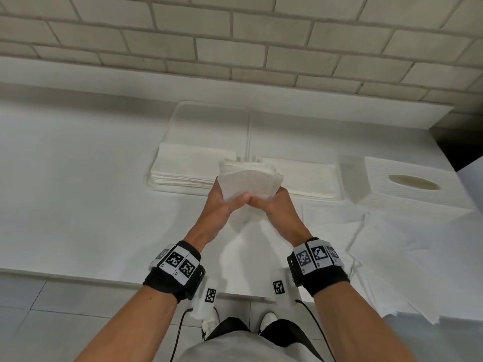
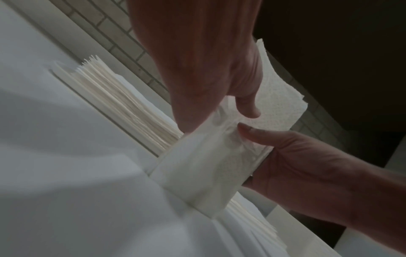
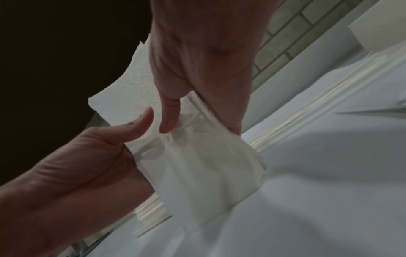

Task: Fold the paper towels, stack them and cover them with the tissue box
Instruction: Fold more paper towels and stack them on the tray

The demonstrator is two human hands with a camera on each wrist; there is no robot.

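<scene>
Head view: my left hand [image 1: 222, 202] and my right hand [image 1: 274, 205] grip one folded towel [image 1: 251, 184] between them, thumbs meeting on its near face and fingers curled behind it. The towel is lifted off the table [image 1: 78, 205] and hangs just in front of the tray [image 1: 154, 185]. In the tray, the left stack [image 1: 188, 165] of folded towels lies behind and left of the held towel, and the right stack [image 1: 305, 176] lies behind and right of it. The box [image 1: 407, 186] stands on the table just right of the tray, oval slot upward. Loose sheets [image 1: 418, 257] lie spread on the table right of the tray and nearer me. A brick wall [image 1: 235, 35] runs behind the tray. Left wrist view: my left hand [image 2: 204, 69] clamps the towel [image 2: 211, 167] at its upper edge, thumb on the near face, while my right hand [image 2: 307, 165] holds the opposite edge with its thumb pressed on the paper. The towel's lower edge hangs free in front of the tray's left stack [image 2: 123, 104]. Right wrist view: my right hand [image 3: 202, 66] pinches the towel [image 3: 204, 167] between thumb and fingers, and my left hand [image 3: 87, 156] grips the other edge, thumb extended across the sheet. The tray's right stack [image 3: 296, 125] lies behind the towel; blur hides finer detail.
</scene>
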